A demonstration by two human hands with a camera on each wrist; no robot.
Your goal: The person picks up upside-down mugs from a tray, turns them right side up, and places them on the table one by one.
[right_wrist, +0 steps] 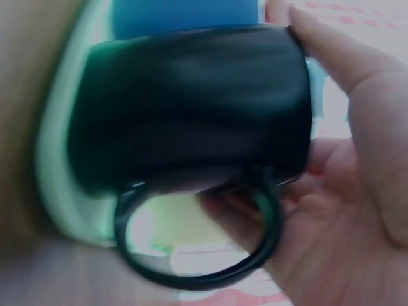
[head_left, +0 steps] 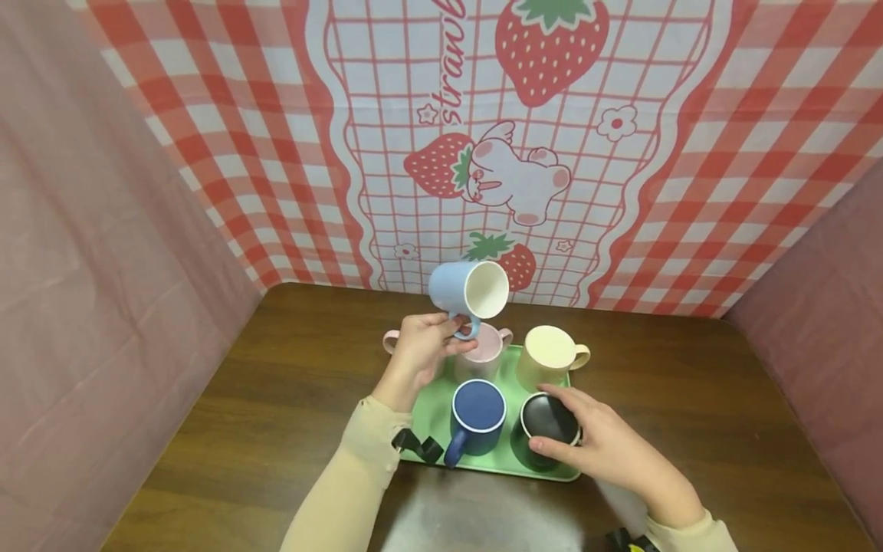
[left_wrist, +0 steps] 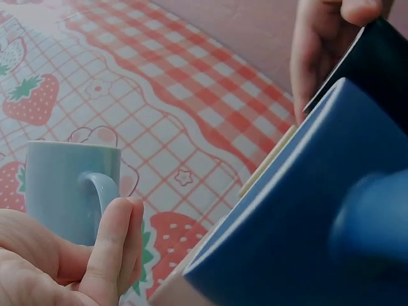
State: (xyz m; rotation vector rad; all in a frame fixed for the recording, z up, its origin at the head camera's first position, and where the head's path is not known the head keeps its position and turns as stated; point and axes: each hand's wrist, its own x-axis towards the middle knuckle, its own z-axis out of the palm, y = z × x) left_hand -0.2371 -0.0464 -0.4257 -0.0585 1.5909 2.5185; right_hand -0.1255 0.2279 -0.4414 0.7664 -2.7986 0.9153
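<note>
My left hand [head_left: 424, 349] grips a light blue mug [head_left: 451, 287] by its handle, above the back of the green tray [head_left: 431, 406]. In the head view the mug lies tipped sideways, its white inside showing. My right hand [head_left: 614, 441] spans the top of a black mug [head_left: 548, 422] at the tray's front right, thumb at the near rim and fingers at the far side. The right wrist view shows the black mug's round handle [right_wrist: 197, 280], outside the grasp. Left of it stands a dark blue mug [head_left: 479, 406], handle pointing toward me.
A cream yellow mug [head_left: 549, 349] stands at the tray's back right. Beside it a pink mug [head_left: 486, 345] is partly covered by my left hand. A second pink handle [head_left: 391, 341] shows left of that hand. A strawberry-print cloth [head_left: 290, 153] hangs behind the wooden table [head_left: 690, 399].
</note>
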